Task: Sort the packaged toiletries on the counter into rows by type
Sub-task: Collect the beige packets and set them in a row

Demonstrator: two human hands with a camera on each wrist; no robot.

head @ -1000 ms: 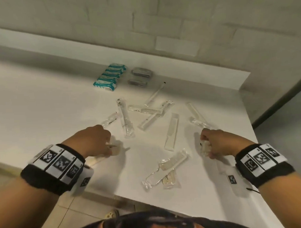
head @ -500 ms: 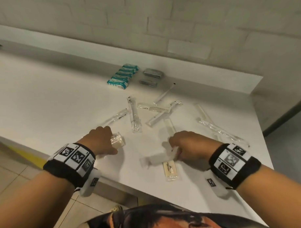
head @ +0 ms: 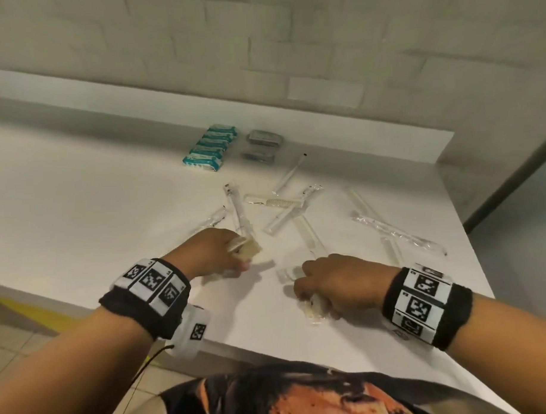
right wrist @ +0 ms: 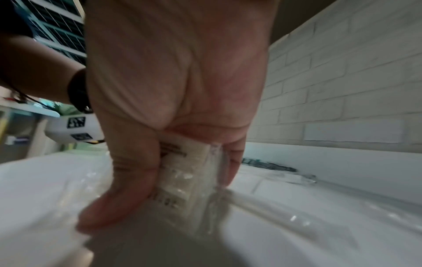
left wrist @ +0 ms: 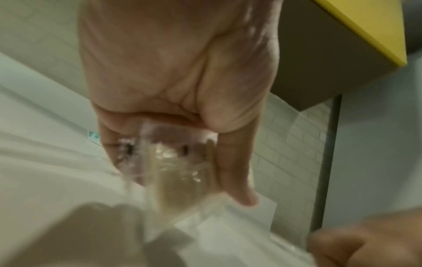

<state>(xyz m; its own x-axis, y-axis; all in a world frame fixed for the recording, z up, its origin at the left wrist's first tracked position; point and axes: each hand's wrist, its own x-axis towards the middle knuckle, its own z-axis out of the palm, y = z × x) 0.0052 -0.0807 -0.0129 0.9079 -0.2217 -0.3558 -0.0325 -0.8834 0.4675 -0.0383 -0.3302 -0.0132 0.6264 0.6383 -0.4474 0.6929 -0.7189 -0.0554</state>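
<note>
My left hand [head: 233, 254] hovers over the white counter [head: 80, 213] and pinches a small beige packet in clear wrap [head: 248, 249], seen close and blurred in the left wrist view [left wrist: 180, 173]. My right hand [head: 315, 293] is near the front edge, fingers curled round a second beige packet with dark print [head: 314, 309] [right wrist: 182, 173]. A long clear-wrapped item [head: 286, 273] lies against the same hand. Several clear-wrapped toothbrushes and combs [head: 284, 220] lie scattered between the hands and the wall.
At the back, a row of teal packets [head: 210, 145] sits beside two grey packets [head: 263, 142]. More clear sleeves [head: 396, 233] lie at the right, near the counter's right edge. The front edge runs just below both wrists.
My right hand came in from the right to the near centre and closed on the beige packet lying there. My left hand carried its packet forward and to the right.
</note>
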